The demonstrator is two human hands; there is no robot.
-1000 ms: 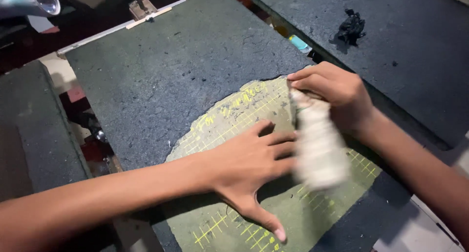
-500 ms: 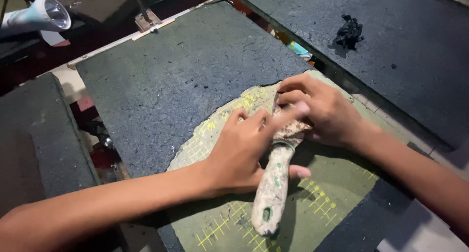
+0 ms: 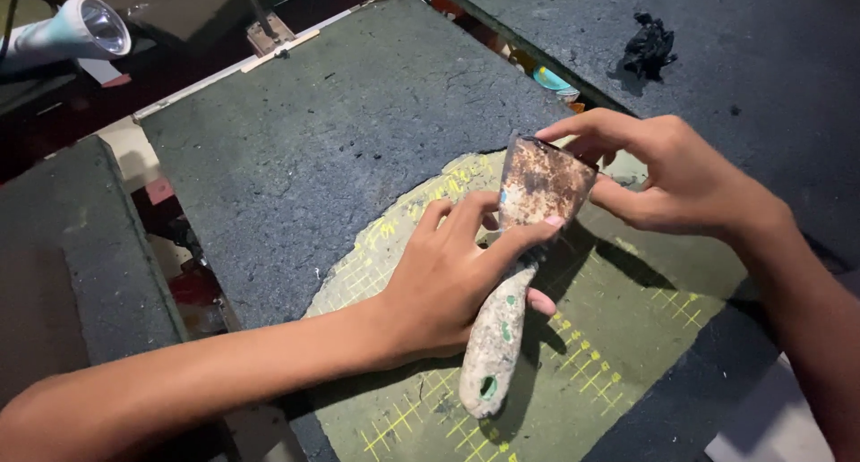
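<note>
1. Holding one putty knife above the surface, the left hand had its grip closed around the grimy handle, with the thumb pressed on the lower part of the rusty blade.
2. The right hand pinched the blade's top corner and far edge between fingertips and thumb, a narrow grip on the metal.
3. The knife hung tilted, blade up and handle down, over one green cutting mat with yellow grid lines, not touching it.
4. Judged from this, handling the blade well meant keeping fingertips on its flat faces rather than along the thin edge, and steadying the handle firmly so the tool could not twist.
5. Counted: two hands, one knife, one mat, one torch at the upper left, one crumpled black scrap on the far dark board.
6. Several dark felt-like boards lay around; three showed clearly.
</note>
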